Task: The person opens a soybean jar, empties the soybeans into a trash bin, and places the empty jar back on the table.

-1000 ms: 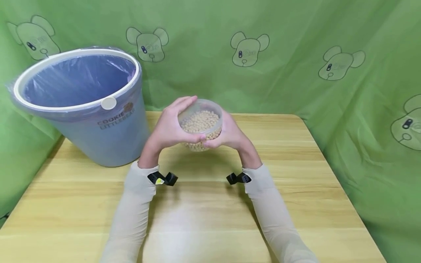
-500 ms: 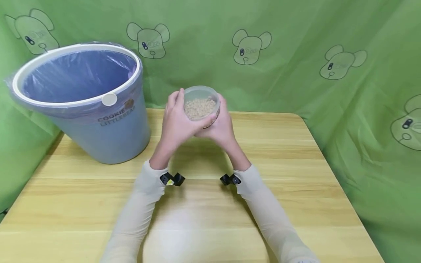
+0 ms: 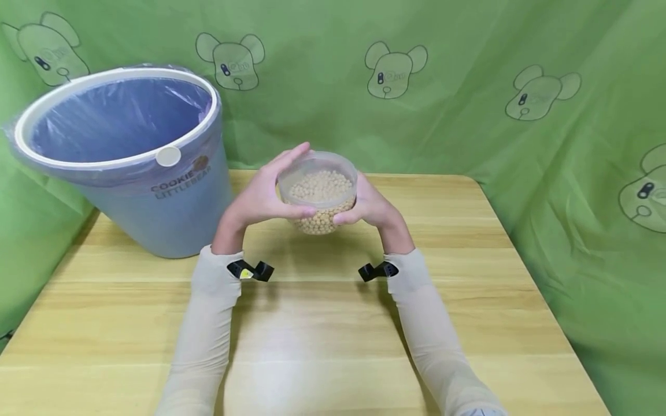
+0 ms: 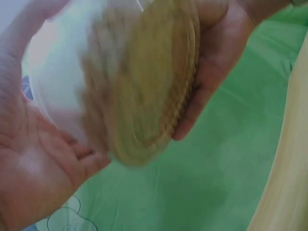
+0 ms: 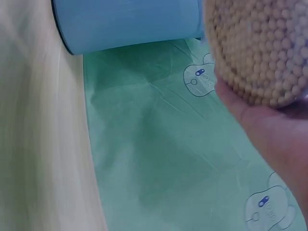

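printed green backdrop (image 3: pixel 322 115) | glare-lit wood-grain table (image 3: pixel 312 358) | dark left-edge object (image 3: pixel 7 335), unclear

Balls (image 3: pixel 322 186) in tub (image 3: pixel 326 162); left of tub, left hand (image 3: pixel 262 195), then bin (image 3: pixel 179 225); right, right hand (image 3: pixel 373 205); below, table (image 3: pixel 307 329); behind, curtain (image 3: pixel 458 127).

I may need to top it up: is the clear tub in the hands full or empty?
Partly full: in the head view, the clear tub holds beige bean-like pieces, which stop short of its rim.

1 tub (image 3: pixel 325 203), 2 hands (image 3: pixel 262 195), 2 sleeves (image 3: pixel 205 323), 2 wrist mounts (image 3: pixel 262 271), 1 bin (image 3: pixel 182 214), 1 table (image 3: pixel 307 329), 5 cartoon heads (image 3: pixel 393 75) in head view; beige balls (image 3: pixel 324 186): uncountable
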The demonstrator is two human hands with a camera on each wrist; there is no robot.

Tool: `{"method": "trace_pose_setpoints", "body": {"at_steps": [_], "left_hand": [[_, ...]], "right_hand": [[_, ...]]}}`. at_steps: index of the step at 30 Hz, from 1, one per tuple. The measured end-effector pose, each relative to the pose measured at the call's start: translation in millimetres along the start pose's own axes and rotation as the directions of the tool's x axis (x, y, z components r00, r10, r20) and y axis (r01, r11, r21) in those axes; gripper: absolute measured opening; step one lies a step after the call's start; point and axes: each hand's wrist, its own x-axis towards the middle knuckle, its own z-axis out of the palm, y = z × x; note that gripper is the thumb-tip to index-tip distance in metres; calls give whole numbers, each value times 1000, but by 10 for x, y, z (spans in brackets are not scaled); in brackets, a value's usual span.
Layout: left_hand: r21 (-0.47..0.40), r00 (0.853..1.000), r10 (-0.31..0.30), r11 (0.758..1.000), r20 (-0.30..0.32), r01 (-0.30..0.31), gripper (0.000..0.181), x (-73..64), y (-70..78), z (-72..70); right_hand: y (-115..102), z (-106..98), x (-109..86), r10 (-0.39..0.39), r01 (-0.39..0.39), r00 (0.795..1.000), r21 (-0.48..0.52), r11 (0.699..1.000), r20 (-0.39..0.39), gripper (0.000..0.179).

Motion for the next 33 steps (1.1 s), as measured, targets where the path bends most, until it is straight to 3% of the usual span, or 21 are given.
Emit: {"method": "trace_pose_setpoints", "body": {"at_steps": [2, 4, 6, 8, 10, 12, 14, 16, 17, 19, 21, 24, 27, 33], "left_hand": [[24, 998, -47, 999, -52, 49, 114, 14, 33, 39], [46, 985, -124, 990, -119, 131, 118, 25, 75, 101], [58, 956, -222, 970, -190, 237, 123, 33, 125, 187], [52, 915, -314, 940, -253, 337, 128, 46, 184, 276], [54, 884, -368, 915, -287, 399, 132, 58, 226, 337], [66, 891, -353, 920, -284, 386, 134, 65, 233, 339], [96, 930, -276, 947, -243, 306, 134, 58, 207, 286], [114, 971, -167, 976, -172, 188, 134, 41, 156, 198], [114, 984, -115, 985, -135, 131, 133, 30, 133, 155], [108, 997, -40, 993, -67, 47, 130, 7, 106, 84], [97, 1000, -9, 995, -25, 11, 126, -12, 102, 41], [109, 999, -23, 994, -30, 26, 122, -23, 130, 43], [154, 993, -72, 984, -94, 86, 119, -17, 161, 97], [258, 962, -130, 947, -238, 192, 119, 7, 214, 191]], "right_hand": [[-24, 6, 7, 21, -23, 998, -28, 999, -66, 112], [-37, 26, 5, 51, -63, 986, -72, 995, -156, 110], [-32, 67, 9, 74, -107, 965, -118, 987, -251, 111], [-14, 105, 18, 93, -153, 938, -160, 975, -334, 112], [-7, 115, 24, 112, -187, 921, -172, 967, -372, 115], [-6, 93, 24, 122, -192, 927, -170, 966, -354, 116], [-20, 53, 12, 133, -184, 949, -161, 970, -285, 117], [-31, 19, -5, 134, -162, 972, -136, 977, -193, 117], [-35, 11, -11, 127, -146, 981, -121, 982, -147, 116], [-39, 8, -17, 115, -122, 991, -91, 988, -71, 117], [-33, 14, -12, 95, -95, 995, -57, 994, -17, 117], [-21, 28, -4, 71, -71, 997, -40, 997, 7, 115], [-8, 42, 3, 80, -81, 997, -44, 996, -24, 112], [-19, 71, 17, 114, -124, 987, -80, 989, -117, 113]]}}
